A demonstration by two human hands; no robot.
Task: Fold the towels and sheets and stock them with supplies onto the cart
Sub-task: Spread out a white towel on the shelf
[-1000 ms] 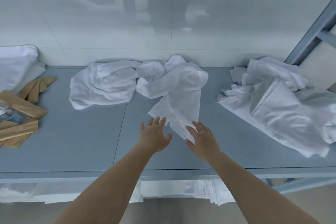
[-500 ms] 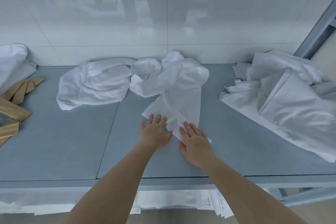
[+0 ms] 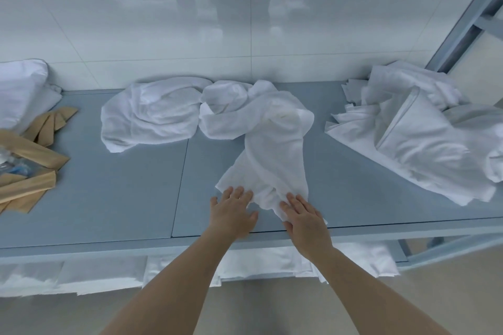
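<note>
White towel (image 3: 272, 160): head view; crumpled, stretched lengthwise from back of table toward front edge, near end spread flat under both hands.
Table (image 3: 114, 198): grey-blue top, seam running front to back just left of centre; set against glossy white tiled wall.
Left hand (image 3: 232, 213): palm down, fingers straight and slightly spread; fingertips resting on near left corner of white towel, palm on bare table. Nothing gripped.
Right hand (image 3: 306, 219): palm down, fingers straight, laid flat on near right edge of white towel, pressing it to table. Nothing gripped.
Second towel (image 3: 152, 119): white, bunched in loose heap at back left of centre; touching far end of white towel.
Sheet pile (image 3: 424, 141): white, rumpled, partly folded; right side of table, apart from white towel, reaching toward front right.
Pillow-like white bundle (image 3: 19, 90): far left at back, cut off by frame edge; exact item cannot be told.
Tan paper packets (image 3: 32, 149): several, scattered at left edge of table, just in front of bundle; clear wrapping with blue contents lying among them, too blurred to identify.
Lower shelf linens (image 3: 258, 264): white fabric edges visible beneath front of table; fold state unclear.
Metal frame (image 3: 468, 16): grey-blue upright at upper right, slanting behind sheet pile.
</note>
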